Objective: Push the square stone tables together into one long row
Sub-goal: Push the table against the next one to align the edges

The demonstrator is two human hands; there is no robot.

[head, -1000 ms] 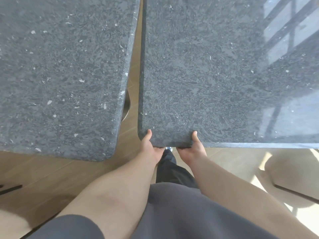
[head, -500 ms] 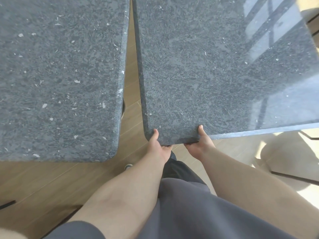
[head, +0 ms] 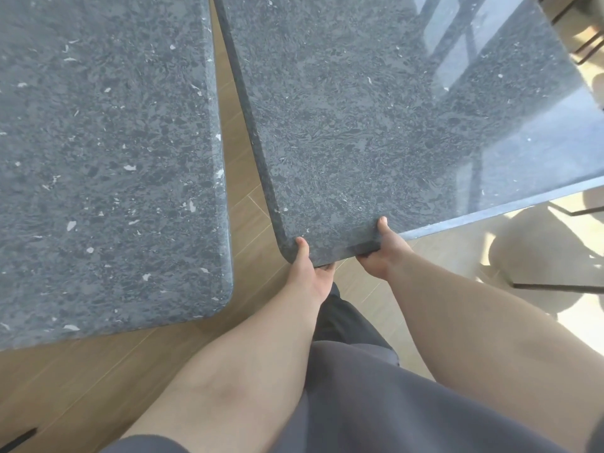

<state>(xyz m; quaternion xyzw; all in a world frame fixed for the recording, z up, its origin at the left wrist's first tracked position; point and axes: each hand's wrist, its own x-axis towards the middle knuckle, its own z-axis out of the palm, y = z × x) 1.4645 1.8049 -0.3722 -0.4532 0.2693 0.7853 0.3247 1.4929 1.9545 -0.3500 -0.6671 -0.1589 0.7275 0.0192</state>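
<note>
Two dark grey speckled stone tables fill the view. The left table [head: 104,165] lies square to me. The right table [head: 376,125] is turned at an angle, so the wedge-shaped gap between them is narrow at the far end and wide near me. My left hand [head: 307,269] grips the right table's near left corner, thumb on top and fingers hidden under the edge. My right hand [head: 382,253] grips the same near edge a little further right, also with its thumb on top.
Wooden floor [head: 248,204] shows in the gap and below the tables. A pale round seat [head: 555,256] with dark legs stands at the right, under the right table's near edge. Thin dark chair legs [head: 585,37] show at the top right.
The right table's near corner has swung to the right and away from the left table, widening the gap near me. Both hands kept their grip on its edge and moved with it.
</note>
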